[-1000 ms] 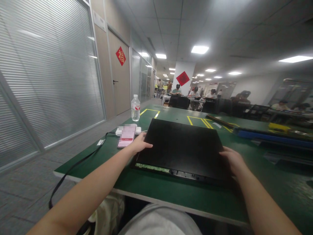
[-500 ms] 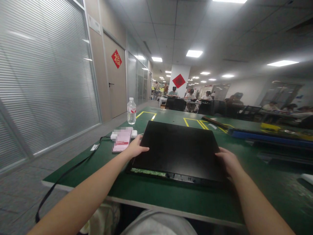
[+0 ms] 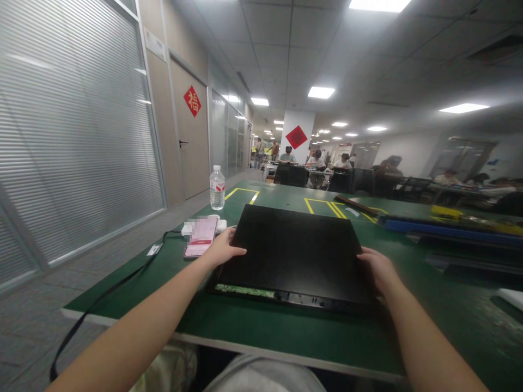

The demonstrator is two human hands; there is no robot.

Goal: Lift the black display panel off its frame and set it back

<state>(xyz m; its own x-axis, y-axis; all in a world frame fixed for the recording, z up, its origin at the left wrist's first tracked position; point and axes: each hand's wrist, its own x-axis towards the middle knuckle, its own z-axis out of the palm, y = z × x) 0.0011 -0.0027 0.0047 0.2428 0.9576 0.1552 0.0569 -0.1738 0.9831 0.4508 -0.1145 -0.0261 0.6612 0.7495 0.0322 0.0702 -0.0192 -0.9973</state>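
From here I have the left hand (image 3: 224, 248) and right hand (image 3: 379, 268) gripping opposite sides of the black panel (image 3: 294, 256) near the surface's (image 3: 286, 325) front edge, its green circuit strip (image 3: 245, 291) exposed; how much remains, I can't tell.

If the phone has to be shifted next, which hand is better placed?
Probably the left hand: it's at the left edge of the black panel, right beside the phone. The right hand is at the opposite edge, with the panel between it and the phone.
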